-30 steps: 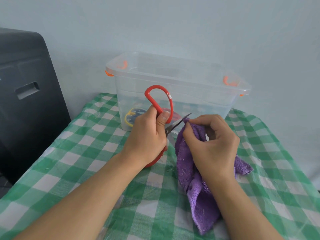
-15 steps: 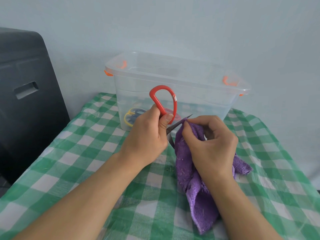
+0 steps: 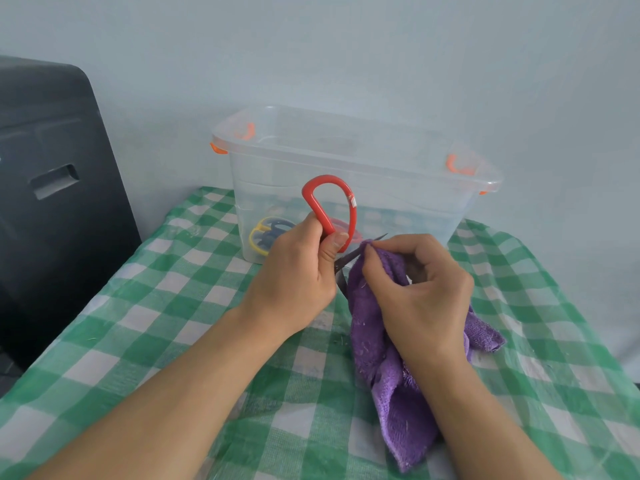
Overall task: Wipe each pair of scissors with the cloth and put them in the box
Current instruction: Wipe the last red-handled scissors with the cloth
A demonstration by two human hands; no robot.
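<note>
Tilting further right now, the red-handled scissors (image 3: pixel 330 209) sit in the left hand (image 3: pixel 294 278), grip curled tight; right hand (image 3: pixel 419 299) pinches purple cloth (image 3: pixel 391 368) round the blade, before the box (image 3: pixel 398 202).

Two bare forearms, entering from the lower edge — no sleeve, cuff or fabric anywhere along them up to the frame's border. Left hand (image 3: pixel 294 275) and right hand (image 3: pixel 420 296) both ungloved. No ring, watch, bracelet or band at fingers or wrists. Nails short and unpainted where showing — most plainly on the left thumb. Knuckles and tendons lightly marked across the back of the right hand. No tattoo, plaster or mark seen. Upper arms, shoulders and clothing all outside the view.
</note>
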